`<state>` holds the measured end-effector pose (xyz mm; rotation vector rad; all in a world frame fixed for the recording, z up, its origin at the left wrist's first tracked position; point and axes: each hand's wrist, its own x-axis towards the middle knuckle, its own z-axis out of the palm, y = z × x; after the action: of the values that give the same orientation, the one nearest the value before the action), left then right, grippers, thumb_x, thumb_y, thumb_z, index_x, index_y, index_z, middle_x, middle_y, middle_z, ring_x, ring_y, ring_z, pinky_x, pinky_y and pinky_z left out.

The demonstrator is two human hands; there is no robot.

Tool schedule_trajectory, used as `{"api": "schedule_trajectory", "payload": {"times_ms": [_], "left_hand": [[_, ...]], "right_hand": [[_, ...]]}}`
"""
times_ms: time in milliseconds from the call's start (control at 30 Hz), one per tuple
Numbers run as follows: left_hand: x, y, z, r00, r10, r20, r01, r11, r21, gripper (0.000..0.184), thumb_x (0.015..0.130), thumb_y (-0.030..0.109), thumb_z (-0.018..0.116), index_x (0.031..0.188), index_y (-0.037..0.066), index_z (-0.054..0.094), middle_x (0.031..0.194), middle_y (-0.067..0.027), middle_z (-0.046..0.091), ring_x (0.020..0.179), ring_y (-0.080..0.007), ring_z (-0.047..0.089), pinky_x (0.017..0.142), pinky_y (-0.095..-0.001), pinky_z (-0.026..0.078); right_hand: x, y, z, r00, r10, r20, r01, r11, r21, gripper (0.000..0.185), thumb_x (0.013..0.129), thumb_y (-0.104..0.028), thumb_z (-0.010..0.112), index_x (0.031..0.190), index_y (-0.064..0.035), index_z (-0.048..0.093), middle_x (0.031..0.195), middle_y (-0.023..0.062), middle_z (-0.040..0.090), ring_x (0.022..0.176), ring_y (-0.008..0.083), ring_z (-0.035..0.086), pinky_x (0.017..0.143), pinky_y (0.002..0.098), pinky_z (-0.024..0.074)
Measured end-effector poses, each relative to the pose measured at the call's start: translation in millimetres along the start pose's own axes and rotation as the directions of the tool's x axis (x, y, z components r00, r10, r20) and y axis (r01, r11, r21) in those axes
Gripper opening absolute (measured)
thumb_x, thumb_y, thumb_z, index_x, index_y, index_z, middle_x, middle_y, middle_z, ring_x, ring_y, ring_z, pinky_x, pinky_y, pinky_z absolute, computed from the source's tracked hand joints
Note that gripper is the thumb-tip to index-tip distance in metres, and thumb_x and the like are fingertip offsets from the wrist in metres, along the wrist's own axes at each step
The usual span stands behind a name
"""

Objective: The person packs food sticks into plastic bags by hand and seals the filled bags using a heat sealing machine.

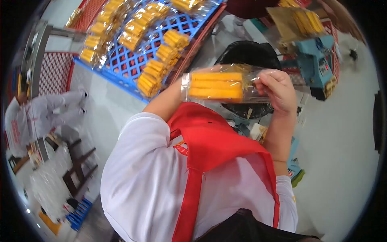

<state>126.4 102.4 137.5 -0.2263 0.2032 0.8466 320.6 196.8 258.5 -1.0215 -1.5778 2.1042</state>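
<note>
A clear packet of yellow-orange sticks (215, 86) was held up in front of the person's chest, lying crosswise in the air, just beside the near corner of the blue lattice crate (111, 82) and above a red apron (213, 137). The right hand (278, 88) pinched the loose film at the packet's right end, fingers curled in and thumb close against them. The left forearm ran up behind the packet's other end; only a little of the left hand (213, 68) showed at the upper edge of the film, so I could not tell how its fingers gripped. The sticks lay side by side toward the left, leaving slack wrapper on the right, and whether that end was sealed could not be made out. The step in hand looked like handling the wrapper in mid-air; any move from there would have called for a steady pinch on the slack film and support under the sticks, so that they stayed in line. Similar packets (157, 62) lay in a row along the crate's right edge down toward its near corner, with others along its left edge and in the middle. A black round container (250, 50) stood behind the held packet, with a blue-green machine (316, 60) off to its right. Near the top right was another person's arm (342, 18), and a co-worker in white (52, 107) was far to the left.
</note>
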Motion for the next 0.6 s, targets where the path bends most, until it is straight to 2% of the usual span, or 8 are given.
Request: {"api": "schedule_trajectory", "payload": {"times_ms": [33, 100, 200, 267, 367, 433, 500, 600], "left_hand": [[-10.9, 15.9, -19.3, 0.999, -0.013, 0.053, 0.017, 0.997, -0.075, 0.046, 0.085, 0.032, 0.042, 0.118, 0.001, 0.04, 0.114, -0.017, 0.048, 0.106, -0.0242, 0.048, 0.091, -0.0382, 0.038], [-36.9, 39.8, -89.9, 0.882, 0.461, -0.096, -0.459, 0.887, 0.047, 0.057, 0.084, 0.046, 0.038, 0.122, 0.004, 0.036, 0.118, -0.0181, 0.044, 0.108, -0.0288, 0.045, 0.09, -0.0439, 0.036], [-118.5, 52.8, -131.8, 0.847, 0.529, 0.059, -0.521, 0.847, -0.109, 0.062, 0.081, 0.05, 0.041, 0.126, 0.008, 0.03, 0.118, -0.0169, 0.043, 0.109, -0.0305, 0.042, 0.092, -0.0447, 0.033], [-151.6, 58.1, -127.2, 0.64, 0.752, -0.159, -0.743, 0.658, 0.119, 0.062, 0.081, 0.049, 0.043, 0.127, 0.01, 0.027, 0.118, -0.0146, 0.04, 0.107, -0.0315, 0.042, 0.09, -0.0451, 0.035], [-165.3, 66.2, -125.4, 0.455, 0.812, -0.367, -0.812, 0.547, 0.203, 0.058, 0.081, 0.047, 0.043, 0.124, 0.01, 0.03, 0.116, -0.0133, 0.039, 0.108, -0.0302, 0.04, 0.089, -0.045, 0.035], [-159.7, 79.7, -133.1, 0.424, 0.82, -0.386, -0.806, 0.536, 0.253, 0.061, 0.079, 0.045, 0.048, 0.123, 0.007, 0.028, 0.117, -0.0173, 0.036, 0.098, -0.032, 0.046, 0.081, -0.0454, 0.041], [-153.7, 99.1, -165.1, 0.555, 0.691, -0.463, -0.613, 0.716, 0.334, 0.053, 0.079, 0.036, 0.051, 0.117, 0.002, 0.034, 0.109, -0.0205, 0.044, 0.097, -0.0314, 0.049, 0.076, -0.0446, 0.044], [-139.7, 124.4, -168.4, 0.598, 0.549, -0.584, -0.509, 0.823, 0.252, 0.053, 0.079, 0.035, 0.051, 0.117, 0.0, 0.034, 0.108, -0.0236, 0.044, 0.084, -0.0349, 0.053, 0.07, -0.0462, 0.046]], "right_hand": [[15.8, 0.5, 15.2, 0.998, -0.031, 0.05, 0.029, 0.999, 0.028, 0.016, 0.078, -0.013, 0.056, 0.074, 0.002, 0.06, 0.065, 0.0044, 0.055, 0.056, 0.0085, 0.048, 0.052, 0.021, 0.0382], [47.3, 7.0, 43.5, 0.988, -0.024, 0.152, 0.02, 0.999, 0.029, 0.017, 0.079, -0.014, 0.055, 0.076, 0.0029, 0.06, 0.065, 0.0053, 0.056, 0.057, 0.009, 0.05, 0.053, 0.0213, 0.0403], [93.3, 28.0, 95.1, 0.99, 0.01, 0.137, -0.019, 0.998, 0.067, 0.019, 0.08, -0.015, 0.054, 0.084, 0.0026, 0.059, 0.07, 0.0055, 0.056, 0.061, 0.0116, 0.052, 0.057, 0.0234, 0.0418], [123.4, 49.2, 133.3, 0.981, 0.057, 0.184, -0.118, 0.934, 0.337, 0.02, 0.08, -0.017, 0.056, 0.086, 0.0014, 0.059, 0.072, 0.0056, 0.058, 0.063, 0.0098, 0.054, 0.058, 0.0205, 0.0429], [160.1, 104.6, 187.0, 0.95, 0.159, 0.27, -0.256, 0.891, 0.375, 0.022, 0.082, -0.02, 0.053, 0.092, -0.0011, 0.056, 0.08, 0.0058, 0.058, 0.07, 0.013, 0.057, 0.065, 0.0228, 0.0438], [175.3, 132.5, 213.7, 0.898, 0.292, 0.329, -0.412, 0.822, 0.394, 0.023, 0.082, -0.019, 0.052, 0.096, -0.0013, 0.054, 0.086, 0.0065, 0.058, 0.077, 0.0154, 0.056, 0.069, 0.0265, 0.0436], [187.4, 151.6, 223.6, 0.883, 0.325, 0.337, -0.442, 0.816, 0.371, 0.025, 0.082, -0.02, 0.052, 0.099, -0.0016, 0.053, 0.089, 0.0064, 0.058, 0.078, 0.0151, 0.056, 0.07, 0.0264, 0.0434], [199.1, 157.1, 221.2, 0.87, 0.384, 0.309, -0.48, 0.804, 0.351, 0.026, 0.083, -0.022, 0.051, 0.1, -0.0034, 0.052, 0.092, 0.0057, 0.056, 0.081, 0.0133, 0.054, 0.069, 0.0246, 0.0425]]}}
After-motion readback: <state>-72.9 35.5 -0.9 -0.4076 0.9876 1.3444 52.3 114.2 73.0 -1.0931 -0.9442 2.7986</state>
